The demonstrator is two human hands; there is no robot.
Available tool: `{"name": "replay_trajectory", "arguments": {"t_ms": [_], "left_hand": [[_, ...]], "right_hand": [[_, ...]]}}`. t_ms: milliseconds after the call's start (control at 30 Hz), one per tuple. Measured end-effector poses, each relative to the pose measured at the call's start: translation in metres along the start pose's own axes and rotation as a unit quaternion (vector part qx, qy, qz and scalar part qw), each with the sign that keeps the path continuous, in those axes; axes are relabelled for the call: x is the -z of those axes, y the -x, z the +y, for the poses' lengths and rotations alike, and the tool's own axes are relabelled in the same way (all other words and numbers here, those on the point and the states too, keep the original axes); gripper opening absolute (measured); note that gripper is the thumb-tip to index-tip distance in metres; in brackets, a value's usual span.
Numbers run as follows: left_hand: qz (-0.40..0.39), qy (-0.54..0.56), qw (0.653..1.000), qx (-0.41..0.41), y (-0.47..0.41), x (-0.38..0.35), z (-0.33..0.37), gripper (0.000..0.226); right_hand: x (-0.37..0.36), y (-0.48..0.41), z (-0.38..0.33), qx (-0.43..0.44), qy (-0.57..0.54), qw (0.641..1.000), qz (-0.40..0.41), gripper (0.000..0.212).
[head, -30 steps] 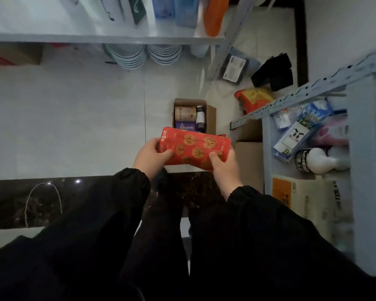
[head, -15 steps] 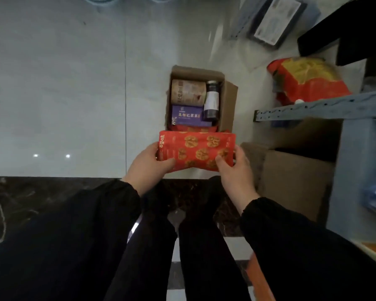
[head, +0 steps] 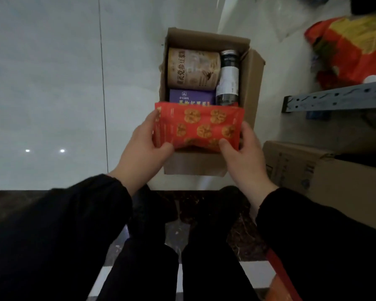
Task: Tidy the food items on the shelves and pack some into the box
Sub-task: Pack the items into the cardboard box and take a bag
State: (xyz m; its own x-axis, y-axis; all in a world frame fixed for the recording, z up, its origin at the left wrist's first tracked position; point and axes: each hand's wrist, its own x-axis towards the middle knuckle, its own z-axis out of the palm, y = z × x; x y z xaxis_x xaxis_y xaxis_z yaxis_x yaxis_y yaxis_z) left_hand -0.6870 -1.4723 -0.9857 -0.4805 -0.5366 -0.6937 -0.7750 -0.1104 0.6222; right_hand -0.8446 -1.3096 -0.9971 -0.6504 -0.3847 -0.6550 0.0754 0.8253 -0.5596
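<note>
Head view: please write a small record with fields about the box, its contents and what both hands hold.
box: open cardboard box on pale floor
contents: beige can lying on its side; dark bottle with white label; purple carton
held item: red pouch, over the box's near end, hiding part of the purple carton
left hand: grips pouch's left end
right hand: grips pouch's right end
nearby: red and yellow bag, right of box

Shiny pale floor (head: 52, 83) with a dark strip (head: 178, 231) along the near side
Holds a small open box (head: 254, 83) in the middle, a bigger brown box (head: 334, 181) on the right, a red and yellow bag (head: 352, 51) farther back
</note>
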Motion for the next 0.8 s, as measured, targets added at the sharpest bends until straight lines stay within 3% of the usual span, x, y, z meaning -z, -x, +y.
{"name": "replay_trajectory", "arguments": {"t_ms": [133, 267, 400, 500, 667, 800], "left_hand": [[-0.021, -0.044, 0.999, -0.013, -0.029, 0.001, 0.007, 0.088], [-0.036, -0.134, 0.990, -0.028, -0.035, -0.007, 0.009, 0.092], [-0.037, -0.208, 0.974, -0.083, -0.034, -0.014, 0.004, 0.092], [-0.055, -0.262, 0.957, -0.111, -0.038, -0.021, 0.008, 0.092], [-0.056, -0.341, 0.931, -0.116, -0.053, -0.031, 0.011, 0.093], [-0.027, -0.345, 0.931, -0.111, -0.063, -0.034, 0.013, 0.095]], "right_hand": [[0.002, -0.030, -0.008, 0.032, 0.027, 0.999, -0.009, 0.077], [0.006, -0.039, -0.013, 0.080, 0.123, 0.989, -0.019, 0.099], [0.009, -0.037, -0.013, 0.132, 0.201, 0.971, -0.010, 0.087], [0.009, -0.040, -0.008, 0.125, 0.260, 0.957, -0.016, 0.073], [0.004, -0.045, -0.008, 0.179, 0.309, 0.934, -0.004, 0.063], [-0.001, -0.054, -0.017, 0.223, 0.350, 0.910, 0.013, 0.060]]}}
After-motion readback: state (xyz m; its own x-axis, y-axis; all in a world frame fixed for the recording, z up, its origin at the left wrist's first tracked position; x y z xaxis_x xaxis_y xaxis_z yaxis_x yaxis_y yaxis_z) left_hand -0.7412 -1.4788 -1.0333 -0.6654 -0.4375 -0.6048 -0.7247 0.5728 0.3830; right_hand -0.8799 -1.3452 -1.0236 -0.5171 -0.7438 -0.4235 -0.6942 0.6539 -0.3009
